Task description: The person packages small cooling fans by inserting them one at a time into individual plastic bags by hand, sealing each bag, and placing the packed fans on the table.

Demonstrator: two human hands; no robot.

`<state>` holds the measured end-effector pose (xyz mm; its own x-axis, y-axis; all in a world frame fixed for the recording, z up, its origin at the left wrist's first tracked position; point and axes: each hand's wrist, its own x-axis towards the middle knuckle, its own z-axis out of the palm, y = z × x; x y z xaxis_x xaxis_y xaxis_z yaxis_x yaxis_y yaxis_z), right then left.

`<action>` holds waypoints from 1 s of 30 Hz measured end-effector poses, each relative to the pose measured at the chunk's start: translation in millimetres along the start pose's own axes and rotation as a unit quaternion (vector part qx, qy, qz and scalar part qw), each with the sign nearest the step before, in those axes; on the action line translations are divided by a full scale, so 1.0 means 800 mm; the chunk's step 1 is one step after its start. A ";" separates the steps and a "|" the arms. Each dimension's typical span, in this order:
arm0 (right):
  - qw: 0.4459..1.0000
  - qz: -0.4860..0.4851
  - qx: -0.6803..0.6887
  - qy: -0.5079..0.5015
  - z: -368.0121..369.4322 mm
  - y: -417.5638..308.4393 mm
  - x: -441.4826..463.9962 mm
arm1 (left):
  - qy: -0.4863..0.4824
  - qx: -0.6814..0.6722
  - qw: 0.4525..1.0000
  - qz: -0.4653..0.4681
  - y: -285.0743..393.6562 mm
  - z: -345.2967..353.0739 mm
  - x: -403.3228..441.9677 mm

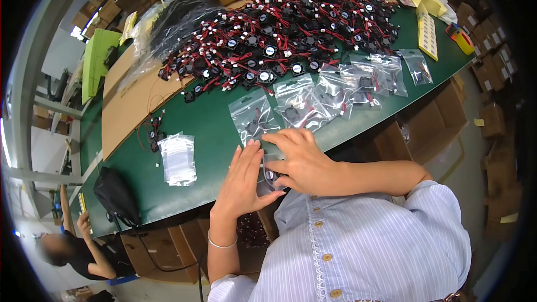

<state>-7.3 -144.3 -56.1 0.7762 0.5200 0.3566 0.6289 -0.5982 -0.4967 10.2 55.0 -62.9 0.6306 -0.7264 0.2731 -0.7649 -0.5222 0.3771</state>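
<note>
Steadying clear bag (pixel 263 188) with black fan (pixel 271 174) inside, near edge of tabletop (pixel 218 128): left fingers (pixel 241 166) straight, thumb spread; right fingers (pixel 278 140) bent over it, pinch hidden, can't tell. I'd expect light load, slippery film; take hold at fan's stiff frame.

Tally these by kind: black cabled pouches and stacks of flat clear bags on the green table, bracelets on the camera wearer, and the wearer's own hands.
Black pouch: 1
Stack of flat clear bags: 1
Bracelet: 1
Hands, left hand and right hand: 2
Total: 5
</note>
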 end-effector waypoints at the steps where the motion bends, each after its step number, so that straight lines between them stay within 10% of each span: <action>1: 1.000 0.001 0.001 0.001 0.001 0.000 0.000 | -0.001 0.000 1.000 0.001 -0.001 0.001 0.000; 14: 0.997 -0.017 0.071 0.002 -0.030 -0.003 -0.002 | -0.027 -0.033 0.998 -0.055 0.023 -0.048 0.016; 16: 0.986 -0.003 0.138 -0.093 -0.048 -0.006 -0.007 | -0.063 -0.304 0.940 -0.139 0.022 -0.052 0.013; 18: 0.988 -0.018 0.127 -0.081 -0.053 -0.002 -0.016 | -0.093 -0.574 0.759 -0.293 0.030 -0.055 0.018; 20: 0.974 -0.032 0.180 -0.136 -0.070 0.001 -0.020 | -0.186 -0.599 0.716 -0.307 0.029 -0.056 0.026; 30: 0.932 0.023 0.290 -0.216 -0.099 0.008 -0.034 | -0.198 -0.640 0.670 -0.320 0.060 -0.021 0.042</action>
<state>-20.6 -210.6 -6.1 0.6327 0.7737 0.0342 0.3676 -0.2612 -0.8926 -3.2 12.6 -21.0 0.4979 -0.7311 -0.4665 0.5444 -0.1552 0.8244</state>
